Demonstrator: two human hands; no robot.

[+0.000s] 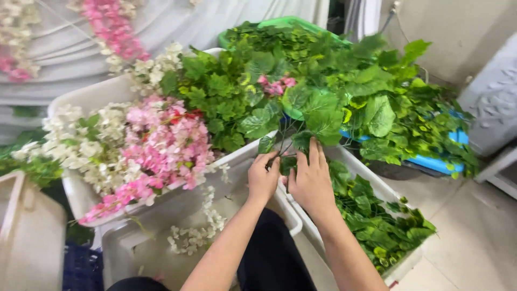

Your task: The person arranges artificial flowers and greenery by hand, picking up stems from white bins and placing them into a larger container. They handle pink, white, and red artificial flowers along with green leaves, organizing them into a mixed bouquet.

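Both my hands meet at the stems of a bunch of artificial green leaves (315, 116). My left hand (263, 178) is closed around the thin dark stems at the bunch's base. My right hand (311, 180) lies beside it, fingers pressed on the same stems and lower leaves. The bunch fans upward over the rim between two white tubs.
A white tub (89, 97) at left holds pink flowers (167, 143), white flowers (89, 145) and green foliage (226, 97). Another white tub (401, 264) at right holds leaves. A green basket (285, 22) and a blue bin (431, 161) of leaves stand behind. Tiled floor (474, 231) lies right.
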